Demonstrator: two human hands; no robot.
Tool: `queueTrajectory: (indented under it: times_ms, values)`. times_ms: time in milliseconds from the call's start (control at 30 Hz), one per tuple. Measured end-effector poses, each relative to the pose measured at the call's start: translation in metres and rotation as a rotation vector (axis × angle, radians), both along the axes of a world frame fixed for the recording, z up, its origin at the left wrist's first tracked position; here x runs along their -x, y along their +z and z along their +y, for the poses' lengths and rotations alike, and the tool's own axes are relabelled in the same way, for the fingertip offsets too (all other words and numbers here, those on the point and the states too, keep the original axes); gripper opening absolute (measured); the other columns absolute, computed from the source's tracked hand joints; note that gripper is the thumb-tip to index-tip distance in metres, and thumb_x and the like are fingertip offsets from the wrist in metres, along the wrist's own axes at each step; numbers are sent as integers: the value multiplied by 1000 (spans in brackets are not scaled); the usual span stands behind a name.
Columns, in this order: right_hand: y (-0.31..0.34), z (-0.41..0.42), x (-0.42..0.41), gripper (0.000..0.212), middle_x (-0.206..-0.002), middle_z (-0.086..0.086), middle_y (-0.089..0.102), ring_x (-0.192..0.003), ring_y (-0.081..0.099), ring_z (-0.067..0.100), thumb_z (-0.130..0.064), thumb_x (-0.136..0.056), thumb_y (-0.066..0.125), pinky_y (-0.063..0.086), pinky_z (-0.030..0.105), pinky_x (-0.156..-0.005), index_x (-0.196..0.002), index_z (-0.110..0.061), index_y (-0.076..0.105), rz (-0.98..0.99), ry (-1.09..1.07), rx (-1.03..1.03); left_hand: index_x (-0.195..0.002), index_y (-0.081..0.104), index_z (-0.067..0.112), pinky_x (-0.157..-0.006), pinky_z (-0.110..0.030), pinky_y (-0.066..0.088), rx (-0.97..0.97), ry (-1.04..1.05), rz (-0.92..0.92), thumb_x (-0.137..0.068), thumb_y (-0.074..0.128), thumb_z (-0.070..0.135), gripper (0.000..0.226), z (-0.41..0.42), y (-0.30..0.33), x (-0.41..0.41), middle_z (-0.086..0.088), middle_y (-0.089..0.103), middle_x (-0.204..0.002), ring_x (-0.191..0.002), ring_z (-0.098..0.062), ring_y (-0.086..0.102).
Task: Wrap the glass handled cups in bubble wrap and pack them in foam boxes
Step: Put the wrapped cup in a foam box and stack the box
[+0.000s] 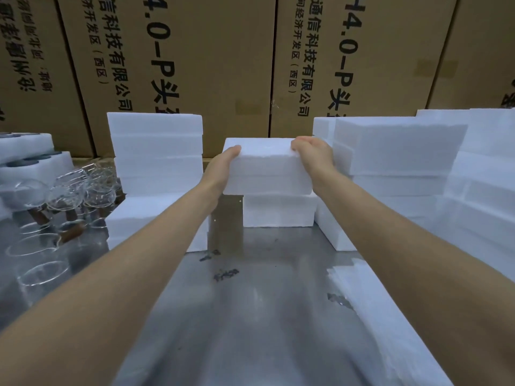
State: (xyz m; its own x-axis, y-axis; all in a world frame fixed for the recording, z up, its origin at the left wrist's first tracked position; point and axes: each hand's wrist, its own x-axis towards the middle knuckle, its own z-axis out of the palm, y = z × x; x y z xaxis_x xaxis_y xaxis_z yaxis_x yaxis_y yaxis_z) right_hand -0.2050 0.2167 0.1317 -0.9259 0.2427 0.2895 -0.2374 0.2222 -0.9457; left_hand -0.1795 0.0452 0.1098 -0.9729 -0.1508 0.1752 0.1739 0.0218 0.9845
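A closed white foam box [266, 169] is held between both hands at the far middle of the metal table [264, 302]. My left hand [221, 168] grips its left end with the thumb over the top edge. My right hand [313, 156] grips its right end, fingers curled over the top corner. The box sits on or just above another foam box [278, 210]; whether they touch is unclear. Several glass cups with brown handles [69, 203] stand at the left. No bubble wrap is visible.
Foam box stacks stand at back left [156, 151] and along the right [404, 151]. A foam piece [370, 307] lies near right. Foam trays [30, 157] sit far left. Large cardboard cartons [195, 57] form a wall behind the table.
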Motion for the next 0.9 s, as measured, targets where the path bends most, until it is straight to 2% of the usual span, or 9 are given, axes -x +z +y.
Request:
queueTrajectory:
  times_ms: [67, 200, 333, 433, 500, 533, 633, 767, 900]
  values:
    - [2, 0, 12, 37, -113, -10, 58, -101, 51, 16, -28, -78, 55, 44, 30, -85, -113, -27, 64, 11, -7, -14, -91, 58, 32, -77, -30, 48, -17, -25, 6, -95, 49, 45, 16, 0, -1, 14, 5, 61, -96, -90, -14, 59]
    - [0, -1, 30, 39, -110, -10, 56, -103, 51, 16, -25, -78, 56, 41, 29, -83, -116, -23, 63, 24, -3, -38, -93, 59, 31, -95, -40, 48, -37, -44, -13, -94, 50, 46, 18, 1, -7, 38, 2, 62, -99, -97, -19, 60]
    - [-8, 3, 40, 21, -103, -7, 48, -98, 47, 17, -26, -80, 57, 38, 28, -78, -100, -19, 55, -5, 0, -88, -97, 58, 27, -96, -41, 48, -29, -66, -49, -93, 51, 47, 21, 0, -14, 53, 0, 62, -101, -97, -19, 60]
    - [-18, 11, 49, 29, -106, -5, 49, -101, 46, 18, -27, -82, 58, 43, 29, -84, -111, -23, 56, -60, -22, -99, -94, 59, 29, -96, -38, 47, -10, -96, -60, -92, 52, 47, 19, 2, -23, 60, 2, 64, -102, -95, -16, 61]
    - [-22, 11, 52, 10, -94, -5, 50, -93, 45, 20, -27, -83, 56, 41, 26, -74, -93, -24, 55, -28, -65, -175, -92, 59, 30, -98, -37, 46, -4, -83, -61, -92, 52, 49, 21, 4, -27, 62, 5, 63, -101, -96, -15, 60]
    - [-23, 10, 53, 8, -94, -2, 55, -92, 47, 22, -27, -85, 54, 42, 27, -75, -90, -21, 55, -7, -91, -227, -93, 58, 29, -98, -36, 45, -5, -68, -59, -92, 52, 50, 22, 6, -27, 64, 5, 61, -101, -97, -15, 58]
    - [-20, 4, 53, 30, -114, 6, 64, -105, 57, 26, -25, -91, 47, 45, 31, -84, -107, -6, 63, 48, -187, -376, -110, 54, 25, -96, -36, 45, -6, -12, -58, -94, 48, 52, 32, 10, -26, 67, 3, 58, -103, -98, -15, 56]
    - [-12, 5, 54, 30, -96, 5, 59, -91, 52, 26, -28, -97, 37, 38, 29, -74, -83, -13, 59, 26, -209, -490, -114, 50, 25, -100, -39, 45, -26, -8, -66, -94, 47, 51, 33, 14, -23, 69, 2, 57, -106, -104, -19, 56]
    - [-11, 7, 58, 28, -97, 5, 54, -89, 48, 25, -19, -98, 33, 37, 29, -73, -88, -11, 57, -11, -263, -571, -116, 51, 25, -101, -42, 45, -37, -20, -63, -94, 47, 51, 34, 21, -21, 73, -1, 58, -113, -109, -21, 56]
